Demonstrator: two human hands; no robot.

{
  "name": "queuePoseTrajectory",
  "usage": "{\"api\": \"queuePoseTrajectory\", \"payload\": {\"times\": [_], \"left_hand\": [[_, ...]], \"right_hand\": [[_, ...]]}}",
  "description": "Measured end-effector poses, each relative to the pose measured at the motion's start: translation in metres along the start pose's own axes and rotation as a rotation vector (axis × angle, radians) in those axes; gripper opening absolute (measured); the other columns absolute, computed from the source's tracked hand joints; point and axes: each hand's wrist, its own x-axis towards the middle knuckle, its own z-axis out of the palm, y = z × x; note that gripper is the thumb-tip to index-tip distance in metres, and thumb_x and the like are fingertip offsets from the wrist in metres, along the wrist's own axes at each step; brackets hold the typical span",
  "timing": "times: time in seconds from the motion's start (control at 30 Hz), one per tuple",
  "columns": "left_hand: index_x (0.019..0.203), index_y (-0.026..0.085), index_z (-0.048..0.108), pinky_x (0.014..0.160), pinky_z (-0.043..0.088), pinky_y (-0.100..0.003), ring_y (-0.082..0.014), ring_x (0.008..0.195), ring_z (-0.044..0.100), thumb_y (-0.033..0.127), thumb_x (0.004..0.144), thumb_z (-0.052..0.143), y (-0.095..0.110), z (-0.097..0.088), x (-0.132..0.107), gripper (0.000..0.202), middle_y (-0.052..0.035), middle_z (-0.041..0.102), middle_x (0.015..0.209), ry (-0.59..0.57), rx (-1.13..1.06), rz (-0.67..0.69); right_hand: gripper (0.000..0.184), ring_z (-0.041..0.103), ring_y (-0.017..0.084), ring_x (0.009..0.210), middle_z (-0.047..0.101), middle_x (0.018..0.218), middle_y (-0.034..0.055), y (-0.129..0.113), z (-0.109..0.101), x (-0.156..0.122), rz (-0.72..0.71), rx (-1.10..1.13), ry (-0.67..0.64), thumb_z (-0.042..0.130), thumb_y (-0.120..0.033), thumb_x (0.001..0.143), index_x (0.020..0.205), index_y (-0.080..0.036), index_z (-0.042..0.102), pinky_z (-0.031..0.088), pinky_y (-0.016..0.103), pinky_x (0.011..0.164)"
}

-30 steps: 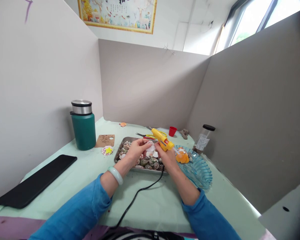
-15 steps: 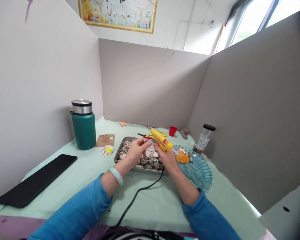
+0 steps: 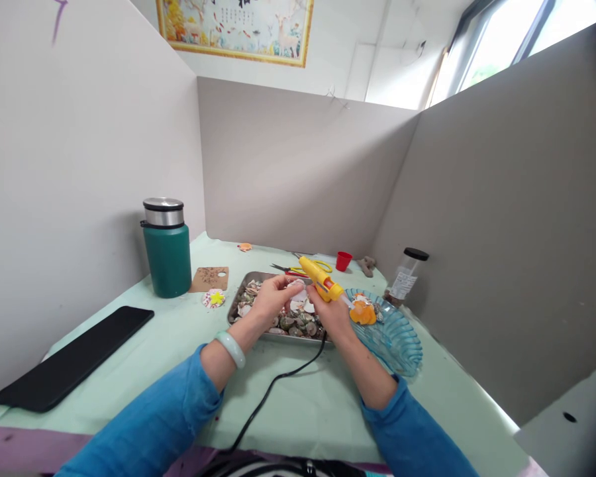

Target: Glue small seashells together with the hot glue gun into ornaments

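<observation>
Over a metal tray [image 3: 282,338] of shells, my left hand [image 3: 274,297] is closed in a pinch. Between its fingertips is a small whitish piece that looks like a shell [image 3: 297,286], partly hidden by the fingers. My right hand [image 3: 332,317] is wrapped round a yellow glue gun [image 3: 322,278], its barrel slanting up and to the left. From the gun's handle a black cord [image 3: 273,384] runs down to the table's front edge. Both hands are close together, level with the tray's right half. Many shells [image 3: 294,323] lie in the tray beneath them.
To the right stands a blue ribbed plate [image 3: 402,341] with orange and white shells [image 3: 363,311]. Behind lie scissors [image 3: 291,270] and a red cup [image 3: 344,261]. A clear jar [image 3: 405,277] leans by the right partition. Leftward are a green bottle [image 3: 167,258], a cardboard piece [image 3: 208,279] and a black mat [image 3: 74,358].
Both hands keep nearly the same place and grip. Only a very slight shift of the whitish piece and of the camera view shows.
</observation>
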Motion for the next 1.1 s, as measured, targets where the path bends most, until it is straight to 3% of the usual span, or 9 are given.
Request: {"api": "queuePoseTrajectory", "payload": {"times": [0.3,1.1], "left_hand": [[0.076,0.013,0.065,0.038,0.033,-0.018,-0.0034,0.041,0.041,0.043,0.063,0.076,0.0014,-0.0004,-0.0015,0.035,0.0029,0.055,0.062,0.010,-0.040,-0.051],[0.072,0.013,0.063,0.037,0.034,-0.018,-0.0033,0.039,0.041,0.042,0.061,0.078,0.0040,-0.0010,-0.0028,0.034,0.0028,0.055,0.061,0.045,-0.049,-0.026]], "right_hand": [[0.032,0.059,0.020,0.063,0.061,0.058,0.0016,-0.0016,-0.0003,-0.0005,-0.010,0.007,0.001,0.057,-0.050,0.076,0.071,-0.018,0.062,0.043,0.028,0.058],[0.035,0.053,0.017,0.060,0.057,0.059,0.0006,0.0001,0.0022,-0.0006,-0.033,0.007,-0.023,0.055,-0.052,0.076,0.068,-0.018,0.057,0.040,0.027,0.057]]}}
